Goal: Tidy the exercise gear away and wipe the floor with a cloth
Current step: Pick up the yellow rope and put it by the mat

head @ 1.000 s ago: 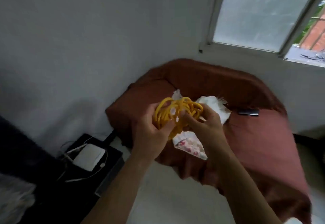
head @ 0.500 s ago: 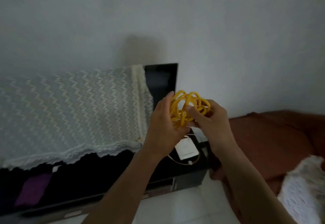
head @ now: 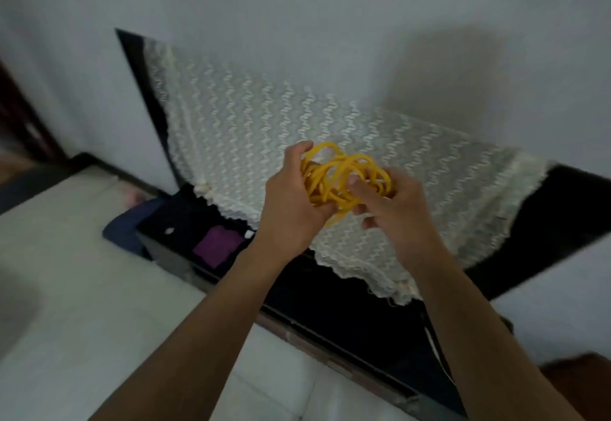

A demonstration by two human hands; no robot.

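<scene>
Head view panned left; hands [head: 291, 212] [head: 396, 218] still grip cord [head: 344, 174].

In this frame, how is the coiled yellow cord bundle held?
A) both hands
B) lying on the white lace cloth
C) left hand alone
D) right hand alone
A: the left hand and the right hand both grip the coiled yellow cord bundle, held up between them.
</scene>
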